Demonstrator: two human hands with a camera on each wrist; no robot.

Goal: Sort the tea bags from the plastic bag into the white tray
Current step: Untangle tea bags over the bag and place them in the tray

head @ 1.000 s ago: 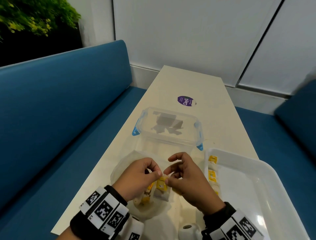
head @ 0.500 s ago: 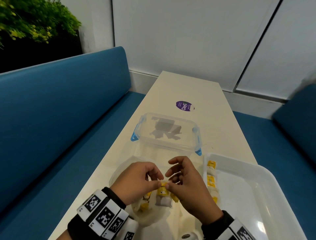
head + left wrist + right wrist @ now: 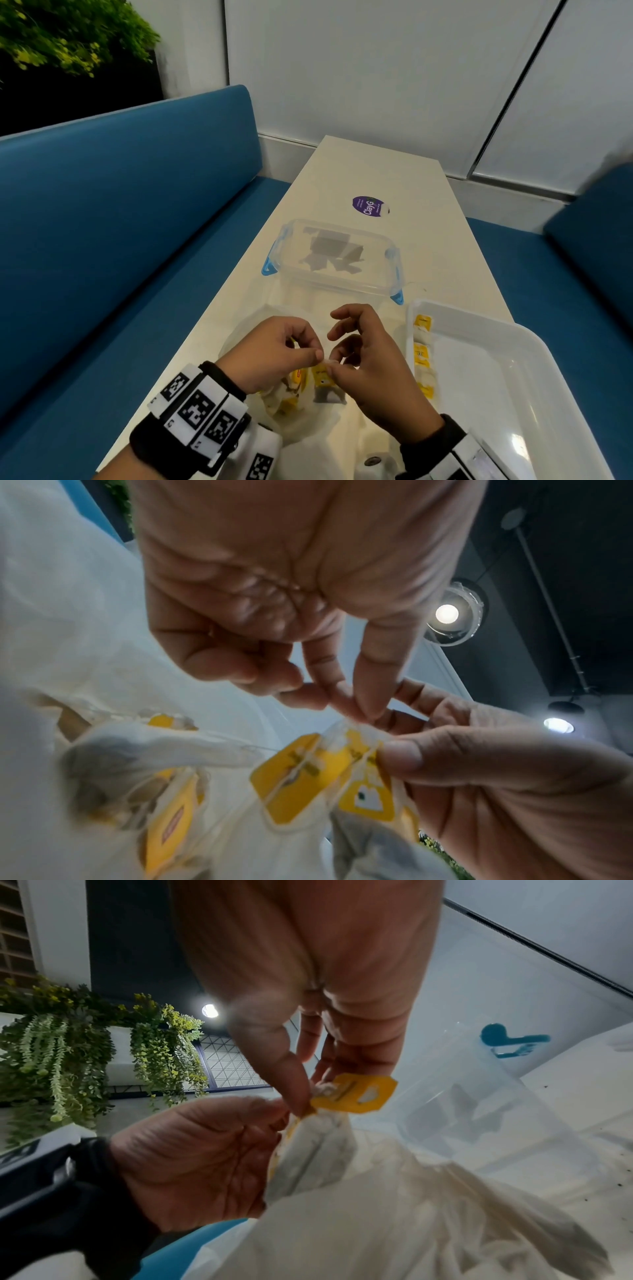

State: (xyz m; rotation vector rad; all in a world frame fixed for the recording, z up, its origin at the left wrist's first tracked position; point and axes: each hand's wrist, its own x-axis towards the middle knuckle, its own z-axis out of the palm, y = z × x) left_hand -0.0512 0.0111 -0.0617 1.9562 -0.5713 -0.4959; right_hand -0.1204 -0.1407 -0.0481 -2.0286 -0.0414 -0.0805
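Low over the table, both hands meet above the translucent plastic bag [image 3: 239,339]. My left hand [image 3: 320,356] pinches the top of a tea bag cluster [image 3: 298,775] between thumb and forefinger. My right hand [image 3: 330,365] pinches a tea bag [image 3: 322,377] by its yellow tag [image 3: 356,1096], and the paper pouch hangs below it. More yellow-tagged tea bags [image 3: 291,394] lie in the bag under my left hand. The white tray [image 3: 534,346] stands at the right, with a row of tea bags [image 3: 423,353] along its left wall.
A clear lidded container [image 3: 335,260] with blue clips stands just beyond the hands. Further back a purple sticker [image 3: 370,205] lies on the narrow cream table [image 3: 376,168]. Blue benches [image 3: 120,240] flank both sides, and a wall closes off the far end.
Both hands stay together, pinching the tea bags over the plastic bag. The fingers have shifted only slightly and the camera has tilted a little.
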